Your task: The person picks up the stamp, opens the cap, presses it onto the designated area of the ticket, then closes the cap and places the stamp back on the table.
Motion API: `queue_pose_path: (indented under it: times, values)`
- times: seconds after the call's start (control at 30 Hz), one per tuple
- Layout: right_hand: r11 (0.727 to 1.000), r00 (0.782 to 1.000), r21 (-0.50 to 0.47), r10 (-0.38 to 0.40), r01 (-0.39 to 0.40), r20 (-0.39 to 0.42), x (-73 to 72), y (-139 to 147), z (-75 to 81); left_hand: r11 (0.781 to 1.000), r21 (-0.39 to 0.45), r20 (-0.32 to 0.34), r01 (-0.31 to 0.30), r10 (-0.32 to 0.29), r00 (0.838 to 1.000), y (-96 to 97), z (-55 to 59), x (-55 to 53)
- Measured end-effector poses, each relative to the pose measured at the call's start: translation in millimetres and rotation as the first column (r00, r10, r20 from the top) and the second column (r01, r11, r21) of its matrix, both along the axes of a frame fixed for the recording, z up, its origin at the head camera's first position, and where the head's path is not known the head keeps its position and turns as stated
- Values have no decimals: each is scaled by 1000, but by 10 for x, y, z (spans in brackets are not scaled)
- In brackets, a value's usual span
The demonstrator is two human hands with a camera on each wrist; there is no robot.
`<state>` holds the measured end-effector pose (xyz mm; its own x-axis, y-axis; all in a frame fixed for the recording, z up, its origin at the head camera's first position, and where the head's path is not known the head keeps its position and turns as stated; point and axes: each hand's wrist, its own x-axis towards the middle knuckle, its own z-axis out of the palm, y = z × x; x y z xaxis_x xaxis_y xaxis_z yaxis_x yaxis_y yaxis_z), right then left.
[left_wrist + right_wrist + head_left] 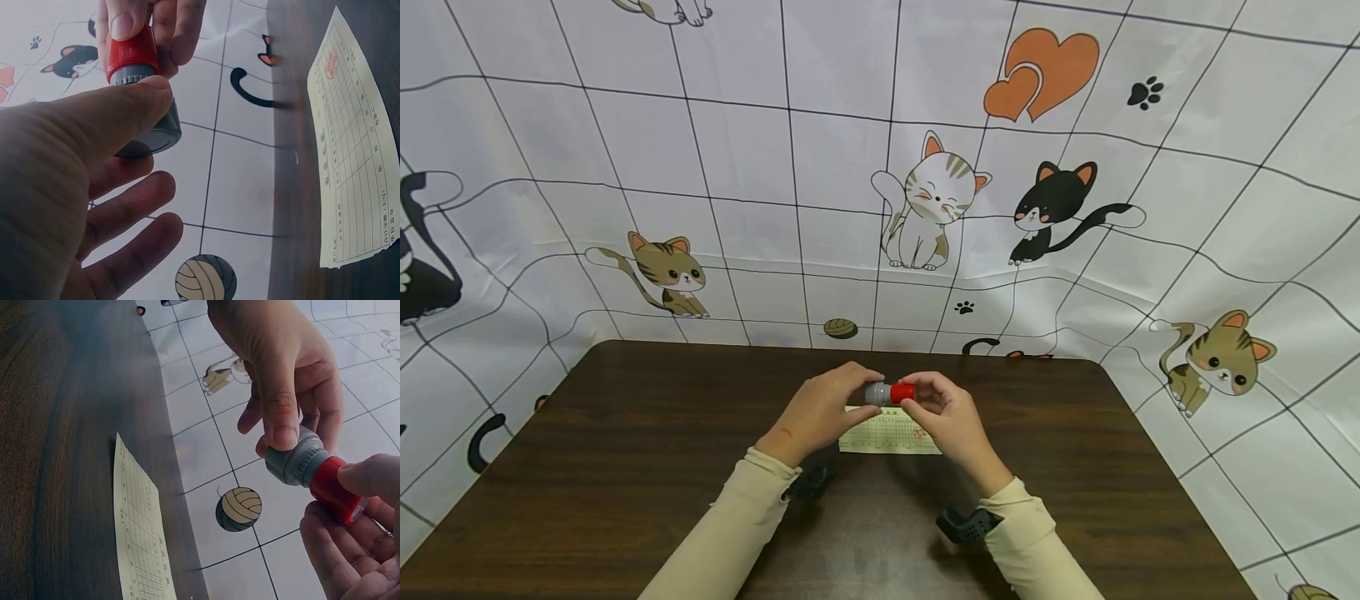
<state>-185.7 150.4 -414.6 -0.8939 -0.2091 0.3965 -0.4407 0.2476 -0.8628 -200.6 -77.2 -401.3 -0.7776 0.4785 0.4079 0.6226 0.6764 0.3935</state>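
Observation:
Above the table, both hands hold a small round stamp between them, with a grey body (876, 393) and a red part (902, 393). My left hand (827, 410) pinches the grey body between thumb and fingers; its other fingers spread apart in the left wrist view. From the other side, my right hand (946, 415) grips the red part with thumb and fingertips. Beneath the hands lies a pale yellow printed form (887, 435), ruled in lines, with a red round mark (332, 64) near one end. Part of the form is hidden behind the right hand.
The dark wooden table (647, 442) reaches back to a white gridded sheet (737, 150) printed with cartoon cats, which hangs behind and at both sides. Black wrist-worn devices (967, 525) sit at both sleeve cuffs.

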Motion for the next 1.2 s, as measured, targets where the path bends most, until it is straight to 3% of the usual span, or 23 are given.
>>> queue_pose_path:
  times: [0.6,0.93,1.2]
  values:
    - [1000,1000,3,-18,18,4,12,-16,4,1000,7,14,7,-7,1000,-36,0,-12]
    - [1000,1000,2,-13,13,7,24,-22,26,1000,5,-25,10,-10,1000,-35,-4,-5]
    - [1000,1000,-17,-19,20,19,13,2,39,1000,12,18,-9,9,1000,-41,4,-3]
